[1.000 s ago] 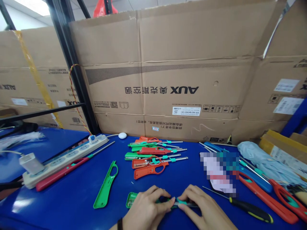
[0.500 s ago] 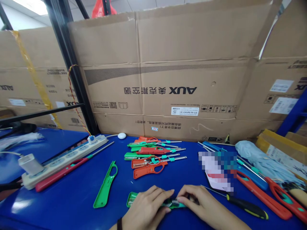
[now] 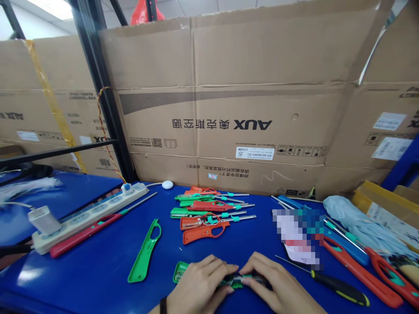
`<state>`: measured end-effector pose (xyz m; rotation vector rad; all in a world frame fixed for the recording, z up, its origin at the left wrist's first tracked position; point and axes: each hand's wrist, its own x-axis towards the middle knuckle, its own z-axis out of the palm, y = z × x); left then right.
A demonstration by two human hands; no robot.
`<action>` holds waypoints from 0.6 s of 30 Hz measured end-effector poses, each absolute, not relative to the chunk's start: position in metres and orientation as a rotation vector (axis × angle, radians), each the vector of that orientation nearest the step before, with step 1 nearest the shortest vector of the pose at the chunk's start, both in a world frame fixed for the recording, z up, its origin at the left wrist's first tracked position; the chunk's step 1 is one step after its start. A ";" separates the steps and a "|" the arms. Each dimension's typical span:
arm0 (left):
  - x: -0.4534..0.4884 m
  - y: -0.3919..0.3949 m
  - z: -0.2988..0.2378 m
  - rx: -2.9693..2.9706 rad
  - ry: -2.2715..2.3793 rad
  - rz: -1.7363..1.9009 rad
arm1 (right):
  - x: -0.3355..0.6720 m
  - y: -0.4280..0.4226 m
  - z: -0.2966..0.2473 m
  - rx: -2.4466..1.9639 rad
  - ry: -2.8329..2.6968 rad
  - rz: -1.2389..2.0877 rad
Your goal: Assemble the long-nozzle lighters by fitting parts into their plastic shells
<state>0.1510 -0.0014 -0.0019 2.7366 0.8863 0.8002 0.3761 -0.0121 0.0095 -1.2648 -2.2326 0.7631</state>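
Note:
My left hand [image 3: 199, 288] and my right hand [image 3: 278, 281] meet at the front of the blue table [image 3: 81, 279]. Both grip an open green long-nosed gas lighter [image 3: 235, 281], whose shell end [image 3: 181, 272] sticks out past my left hand. My fingers hide its middle. Just right of my right hand lies a black-and-yellow screwdriver [image 3: 340, 289], its thin shaft pointing toward my fingers. A loose green lighter shell half [image 3: 144, 252] lies left of my hands. Beyond them is a group of red and green lighters [image 3: 209, 213] with metal tubes.
A white power strip [image 3: 91, 218] and a red lighter [image 3: 85, 229] lie at left. Red and blue lighters [image 3: 360, 272], a pale blue bag [image 3: 360, 226] and a pixelated patch [image 3: 296, 237] are at right. Cardboard boxes [image 3: 229, 100] stand behind the table.
My hands have closed in a little around the green lighter, and my right fingers sit slightly lower on it. The whole view has shifted slightly with my head.

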 end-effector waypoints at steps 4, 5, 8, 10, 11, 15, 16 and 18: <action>0.151 -0.001 -0.003 2.739 0.893 0.774 | 0.376 -0.014 0.006 -1.269 -2.250 0.736; 0.151 -0.001 -0.002 2.738 0.900 0.763 | 0.377 -0.014 0.007 -1.278 -2.269 0.720; 0.152 -0.002 0.000 2.737 0.886 0.757 | 0.377 -0.013 0.010 -1.286 -2.340 0.679; 0.152 -0.002 0.001 2.730 0.852 0.772 | 0.377 -0.013 0.012 -1.268 -2.364 0.678; 0.152 -0.002 0.001 2.726 0.837 0.777 | 0.378 -0.013 0.012 -1.259 -2.371 0.683; 0.153 -0.002 0.001 2.709 0.841 0.769 | 0.380 -0.015 0.012 -1.244 -2.423 0.641; 0.153 -0.002 0.001 2.712 0.849 0.763 | 0.381 -0.016 0.012 -1.234 -2.439 0.608; 0.153 -0.003 0.001 2.735 0.857 0.751 | 0.382 -0.018 0.013 -1.205 -2.469 0.506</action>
